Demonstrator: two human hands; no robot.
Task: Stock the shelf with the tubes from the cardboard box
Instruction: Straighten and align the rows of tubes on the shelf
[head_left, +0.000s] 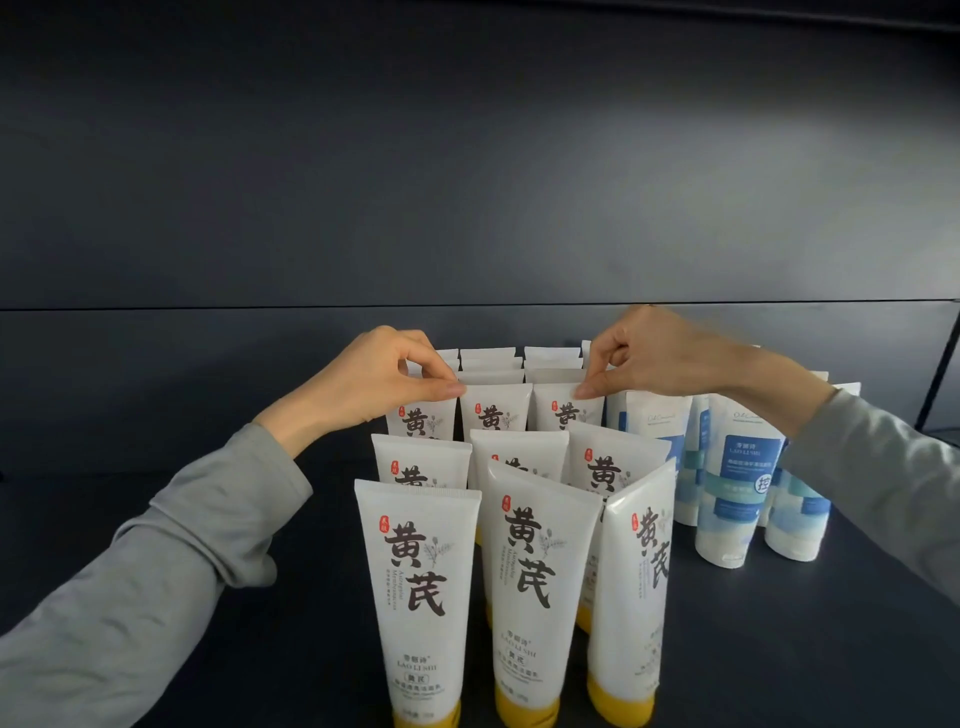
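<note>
A person's left hand (387, 379) and right hand (644, 358), both in grey sleeves (156, 561), reach over rows of upright white tubes with yellow caps (421, 597) standing on a dark shelf (779, 649). Each hand pinches the top edge of a tube in the third row: the left at the left-hand tube (423, 421), the right at the right-hand tube (566, 410). Blue-and-white tubes (737, 478) stand just beside them, to the right.

Dark shelf (208, 519) bare left of packed white tubes (415, 571).
</note>
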